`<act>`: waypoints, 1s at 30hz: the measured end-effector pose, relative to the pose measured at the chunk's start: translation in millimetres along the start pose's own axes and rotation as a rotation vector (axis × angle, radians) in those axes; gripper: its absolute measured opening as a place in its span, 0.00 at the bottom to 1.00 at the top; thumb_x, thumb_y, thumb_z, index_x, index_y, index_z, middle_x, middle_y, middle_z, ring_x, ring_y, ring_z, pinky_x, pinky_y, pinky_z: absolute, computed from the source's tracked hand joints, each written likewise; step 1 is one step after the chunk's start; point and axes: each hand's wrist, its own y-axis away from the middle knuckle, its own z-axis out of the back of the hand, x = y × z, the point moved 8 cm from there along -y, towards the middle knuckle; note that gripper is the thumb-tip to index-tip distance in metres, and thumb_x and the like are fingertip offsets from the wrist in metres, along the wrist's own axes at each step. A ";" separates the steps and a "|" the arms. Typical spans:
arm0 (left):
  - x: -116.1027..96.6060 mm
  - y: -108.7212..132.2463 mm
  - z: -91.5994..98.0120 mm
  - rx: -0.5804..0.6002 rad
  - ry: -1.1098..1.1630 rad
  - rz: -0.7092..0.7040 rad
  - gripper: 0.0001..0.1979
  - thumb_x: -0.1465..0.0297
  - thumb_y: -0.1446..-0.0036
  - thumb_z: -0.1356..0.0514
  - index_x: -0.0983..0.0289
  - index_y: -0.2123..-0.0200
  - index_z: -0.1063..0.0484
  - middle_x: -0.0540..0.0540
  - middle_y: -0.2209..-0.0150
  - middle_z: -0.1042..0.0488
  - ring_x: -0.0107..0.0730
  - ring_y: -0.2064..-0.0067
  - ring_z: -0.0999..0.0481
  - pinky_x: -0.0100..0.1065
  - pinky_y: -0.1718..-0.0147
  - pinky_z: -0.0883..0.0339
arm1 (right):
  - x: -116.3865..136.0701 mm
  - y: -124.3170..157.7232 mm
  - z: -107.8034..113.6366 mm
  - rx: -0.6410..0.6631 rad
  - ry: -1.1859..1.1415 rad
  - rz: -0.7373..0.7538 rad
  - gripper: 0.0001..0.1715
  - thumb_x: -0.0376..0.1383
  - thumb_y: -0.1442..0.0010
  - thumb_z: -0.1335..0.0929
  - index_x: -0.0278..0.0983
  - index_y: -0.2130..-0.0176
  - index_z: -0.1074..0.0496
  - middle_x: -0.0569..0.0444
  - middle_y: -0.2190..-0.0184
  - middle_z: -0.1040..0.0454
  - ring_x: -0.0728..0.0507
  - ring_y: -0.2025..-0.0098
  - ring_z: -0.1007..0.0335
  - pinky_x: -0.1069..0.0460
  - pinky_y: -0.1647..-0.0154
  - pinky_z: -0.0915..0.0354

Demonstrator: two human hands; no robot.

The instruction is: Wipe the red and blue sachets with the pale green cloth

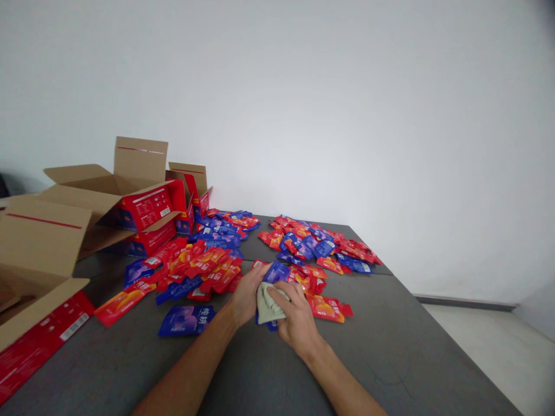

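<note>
At the middle of the table my left hand [248, 293] is closed on the left side of a blue packet [276, 271]. My right hand [297, 315] presses a folded pale cloth [266, 305] against that packet's face. Part of the packet is hidden behind the cloth and fingers. Just right of my hands lies a red packet with an orange print [327, 309]. To the left, flat on the table, rests a single blue packet [186, 320]. A heap of red packets [210, 263] spreads beyond my left wrist.
Open cardboard boxes [150, 211] with red and blue sides stand along the left, flaps raised. Another open box [47, 335] is nearer at the front left. Mixed red and blue packets [323, 245] are piled at the back right of the dark table [377, 346]. A white wall [325, 115] rises behind.
</note>
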 end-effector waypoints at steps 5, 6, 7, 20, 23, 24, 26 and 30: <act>8.3 6.8 -14.5 -0.005 -0.061 0.033 0.23 0.54 0.36 0.46 0.64 0.50 0.23 0.58 0.51 0.20 0.44 0.44 0.27 0.41 0.42 0.39 | -28.4 4.5 28.3 -0.229 0.108 -0.115 0.42 0.19 0.48 0.38 0.44 0.38 0.33 0.47 0.44 0.32 0.36 0.45 0.39 0.37 0.45 0.37; 10.1 6.7 -17.5 0.011 -0.041 0.036 0.24 0.54 0.36 0.46 0.65 0.50 0.23 0.58 0.51 0.21 0.44 0.44 0.27 0.41 0.42 0.39 | -31.6 5.0 31.9 -0.252 0.123 -0.125 0.42 0.19 0.48 0.38 0.44 0.38 0.33 0.47 0.44 0.32 0.36 0.45 0.39 0.37 0.45 0.37; 11.1 5.6 -19.2 0.019 -0.019 0.028 0.24 0.54 0.36 0.45 0.65 0.50 0.23 0.59 0.51 0.21 0.44 0.44 0.27 0.40 0.42 0.39 | -33.1 4.9 32.9 -0.253 0.127 -0.127 0.42 0.19 0.48 0.38 0.43 0.38 0.33 0.47 0.44 0.32 0.36 0.46 0.39 0.36 0.45 0.37; -4.9 -5.6 48.8 -0.359 -0.083 -0.213 0.30 0.78 0.59 0.42 0.63 0.48 0.25 0.51 0.66 0.22 0.26 0.71 0.28 0.27 0.72 0.39 | -12.6 1.3 -0.4 -0.039 -0.101 -0.096 0.39 0.20 0.52 0.36 0.42 0.43 0.28 0.48 0.48 0.28 0.39 0.49 0.34 0.42 0.47 0.34; -5.7 -1.5 54.4 -0.430 -0.175 -0.191 0.31 0.78 0.59 0.40 0.60 0.47 0.26 0.51 0.63 0.21 0.25 0.72 0.29 0.26 0.75 0.42 | -32.8 4.2 16.6 -0.191 -0.076 -0.192 0.37 0.21 0.50 0.36 0.41 0.43 0.29 0.47 0.47 0.29 0.37 0.46 0.35 0.39 0.44 0.36; -4.8 -1.1 55.2 -0.439 -0.172 -0.175 0.32 0.77 0.59 0.39 0.59 0.46 0.27 0.51 0.62 0.21 0.25 0.73 0.28 0.26 0.75 0.42 | -37.8 5.4 20.9 -0.226 -0.072 -0.218 0.37 0.21 0.50 0.36 0.41 0.43 0.29 0.46 0.47 0.29 0.37 0.46 0.36 0.39 0.43 0.36; -3.1 -0.9 56.1 -0.450 -0.132 -0.156 0.33 0.77 0.58 0.37 0.58 0.44 0.29 0.52 0.61 0.21 0.26 0.72 0.27 0.27 0.73 0.39 | -42.0 6.7 24.7 -0.260 -0.081 -0.239 0.36 0.22 0.49 0.36 0.41 0.42 0.29 0.47 0.46 0.30 0.37 0.45 0.36 0.39 0.42 0.37; -1.4 -4.4 49.3 -0.380 -0.062 -0.173 0.28 0.77 0.58 0.35 0.60 0.50 0.26 0.53 0.59 0.20 0.30 0.65 0.22 0.29 0.66 0.32 | -31.7 6.3 17.2 -0.241 -0.132 -0.162 0.36 0.23 0.46 0.35 0.43 0.40 0.31 0.47 0.46 0.30 0.37 0.44 0.36 0.39 0.43 0.36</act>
